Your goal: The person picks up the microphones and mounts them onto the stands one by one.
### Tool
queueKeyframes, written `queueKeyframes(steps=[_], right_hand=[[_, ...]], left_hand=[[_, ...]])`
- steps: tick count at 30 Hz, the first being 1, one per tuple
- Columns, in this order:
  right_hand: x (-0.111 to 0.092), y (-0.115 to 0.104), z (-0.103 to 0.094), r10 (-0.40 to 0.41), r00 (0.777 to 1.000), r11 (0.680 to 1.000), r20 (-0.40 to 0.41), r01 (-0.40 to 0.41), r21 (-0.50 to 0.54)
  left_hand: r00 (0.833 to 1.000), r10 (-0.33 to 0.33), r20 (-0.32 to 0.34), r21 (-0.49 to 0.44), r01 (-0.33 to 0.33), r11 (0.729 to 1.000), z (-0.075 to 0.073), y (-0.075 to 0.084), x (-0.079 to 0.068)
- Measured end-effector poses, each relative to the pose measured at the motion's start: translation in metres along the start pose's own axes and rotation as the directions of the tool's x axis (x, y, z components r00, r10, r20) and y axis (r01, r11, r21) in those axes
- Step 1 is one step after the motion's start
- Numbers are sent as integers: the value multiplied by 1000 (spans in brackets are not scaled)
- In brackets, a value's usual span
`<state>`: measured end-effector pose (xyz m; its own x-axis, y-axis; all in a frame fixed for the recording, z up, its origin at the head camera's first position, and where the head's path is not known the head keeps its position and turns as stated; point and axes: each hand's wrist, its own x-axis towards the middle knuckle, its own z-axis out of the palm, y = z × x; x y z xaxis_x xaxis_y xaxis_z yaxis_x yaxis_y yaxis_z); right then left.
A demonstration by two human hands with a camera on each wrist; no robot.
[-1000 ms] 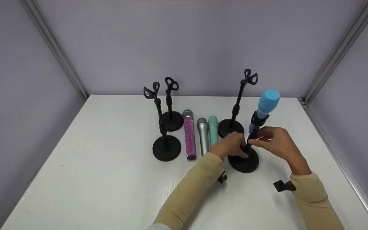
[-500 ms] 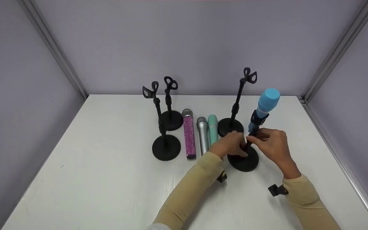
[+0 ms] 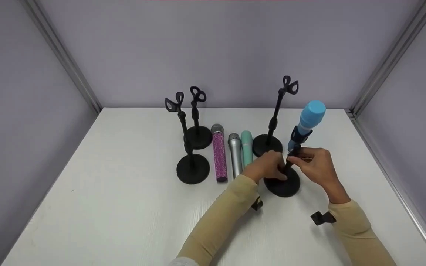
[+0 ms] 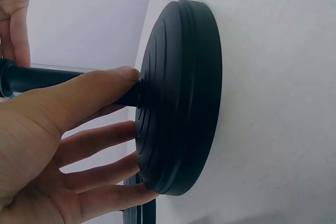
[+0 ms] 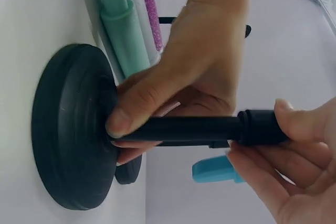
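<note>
A black microphone stand [image 3: 281, 187] at the right of the table bears a blue microphone [image 3: 312, 115], tilted in its clip. My left hand [image 3: 268, 166] holds the foot of the pole, with thumb and fingers about it and fingertips on the round base [image 4: 178, 103]. Higher up, my right hand [image 3: 318, 166] pinches the pole's collar [image 5: 260, 127] between thumb and fingers. Left of my hands lie a mint-green microphone [image 3: 247, 146], a silver microphone [image 3: 235, 153] and a glittery pink microphone [image 3: 219, 157]. My left hand and forearm hide the lower ends of the green and silver ones.
Close behind the held stand is another black stand [image 3: 267, 145] with a bare clip. Two more stands with bare clips, a front one [image 3: 193, 169] and a rear one [image 3: 199, 137], are left of the pink microphone. Pale panels [image 3: 213, 55] enclose the white table [image 3: 117, 199].
My right hand and forearm have shifted slightly left, and the fingers have changed their hold on the collar. The left hand keeps its place at the base.
</note>
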<state>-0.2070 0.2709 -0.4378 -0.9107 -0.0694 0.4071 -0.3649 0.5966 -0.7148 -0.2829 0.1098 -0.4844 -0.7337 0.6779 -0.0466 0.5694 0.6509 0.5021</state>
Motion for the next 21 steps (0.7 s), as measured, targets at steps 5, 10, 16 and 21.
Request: queueKeyframes(steps=[5, 10, 16, 21], right_hand=[[3, 2, -6, 81, 985, 995, 155, -88, 40], [6, 9, -10, 83, 964, 988, 252, -113, 105], [5, 10, -11, 119, 967, 985, 227, -144, 98], [6, 6, -6, 128, 989, 991, 70, -125, -45]], left_hand=[[1000, -21, 14, 1, 21, 1000, 0, 1, 0], [1000, -13, 15, 13, 12, 1000, -1, 2, 0], [999, -37, 17, 17, 37, 999, -1, 4, -1], [999, -49, 10, 26, 49, 998, -1, 4, -2]])
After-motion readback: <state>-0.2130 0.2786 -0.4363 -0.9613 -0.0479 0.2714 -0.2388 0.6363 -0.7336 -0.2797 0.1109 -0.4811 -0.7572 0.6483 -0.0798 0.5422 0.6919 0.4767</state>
